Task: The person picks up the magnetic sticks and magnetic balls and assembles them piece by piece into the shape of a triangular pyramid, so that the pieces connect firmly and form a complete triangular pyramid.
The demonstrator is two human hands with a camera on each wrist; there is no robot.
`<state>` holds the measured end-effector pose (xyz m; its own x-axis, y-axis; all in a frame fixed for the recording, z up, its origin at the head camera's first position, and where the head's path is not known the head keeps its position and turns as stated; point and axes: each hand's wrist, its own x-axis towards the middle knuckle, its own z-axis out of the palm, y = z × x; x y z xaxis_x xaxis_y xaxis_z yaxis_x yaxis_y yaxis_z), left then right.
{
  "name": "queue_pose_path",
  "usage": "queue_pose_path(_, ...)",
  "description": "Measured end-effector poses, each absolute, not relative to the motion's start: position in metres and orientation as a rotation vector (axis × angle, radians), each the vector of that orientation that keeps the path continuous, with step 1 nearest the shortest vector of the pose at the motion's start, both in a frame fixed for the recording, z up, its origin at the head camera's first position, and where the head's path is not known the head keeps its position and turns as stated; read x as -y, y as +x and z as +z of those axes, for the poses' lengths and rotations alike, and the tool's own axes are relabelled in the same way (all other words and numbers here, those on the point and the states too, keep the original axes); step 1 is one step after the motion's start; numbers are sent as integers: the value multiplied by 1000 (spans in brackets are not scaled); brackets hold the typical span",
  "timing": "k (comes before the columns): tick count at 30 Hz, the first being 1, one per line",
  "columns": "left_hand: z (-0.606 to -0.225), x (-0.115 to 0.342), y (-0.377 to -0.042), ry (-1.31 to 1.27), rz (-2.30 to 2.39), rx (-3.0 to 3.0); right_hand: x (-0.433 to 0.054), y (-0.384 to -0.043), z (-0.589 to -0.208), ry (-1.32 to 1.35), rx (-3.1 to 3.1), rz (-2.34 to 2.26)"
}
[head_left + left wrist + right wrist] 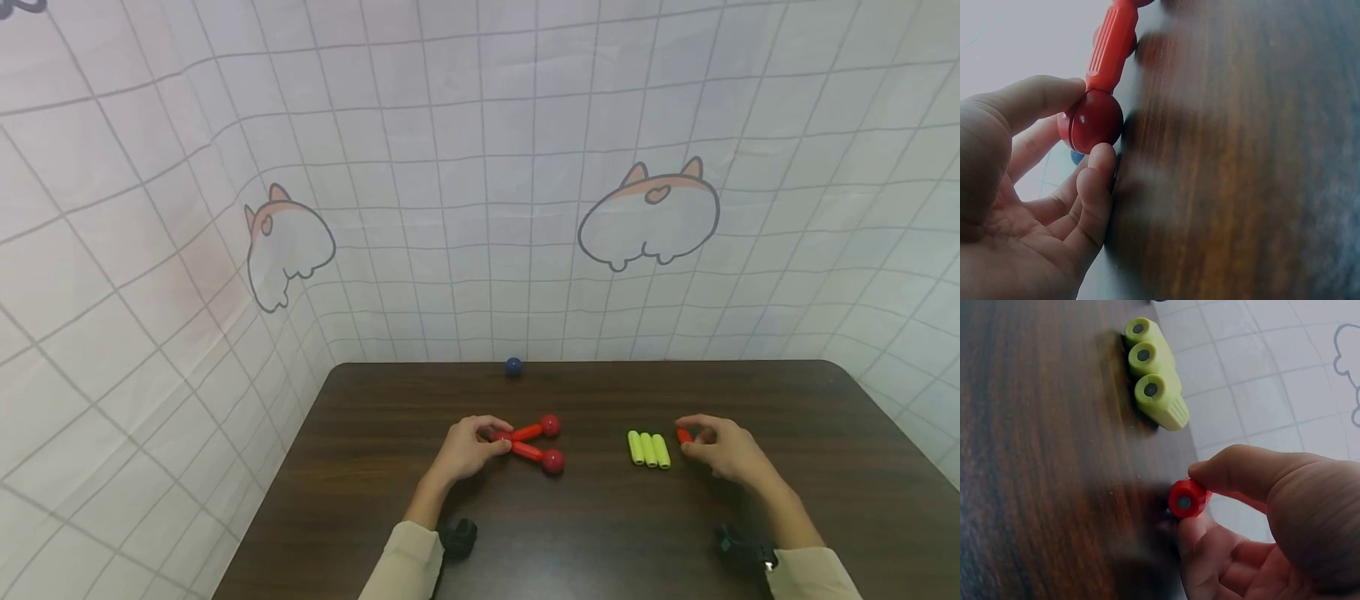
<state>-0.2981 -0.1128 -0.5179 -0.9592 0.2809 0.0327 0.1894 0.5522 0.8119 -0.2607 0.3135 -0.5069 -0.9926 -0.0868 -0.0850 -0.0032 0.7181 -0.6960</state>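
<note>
At the table's middle left, my left hand [463,450] pinches a dark red ball [1094,122] between thumb and fingers. Two red magnetic rods, an upper rod [527,432] and a lower rod [527,451], spread from that ball in a V. Each far end carries another red ball, one above [551,426] and one below [552,461]. On the right, my right hand [727,450] pinches a single red magnetic rod [1188,499] close to the tabletop; a grey dot shows in its end. Left of this hand, yellow-green rods [649,449] lie side by side.
A blue ball [513,367] sits at the far edge of the dark wooden table [600,533]. Behind the table hangs a white gridded cloth [487,208] with cartoon drawings. Dark wrist devices, left [457,539] and right [742,548], are strapped below the hands.
</note>
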Motion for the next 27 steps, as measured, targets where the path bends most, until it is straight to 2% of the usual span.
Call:
queue_pose_path(12, -518, 113, -297, 403, 1389, -2671, -318, -262, -502, -241, -2722, -1365)
queue_pose_path(27, -519, 113, -298, 406, 1395, -2661, -294, -259, -490, -510, -2656, -1553)
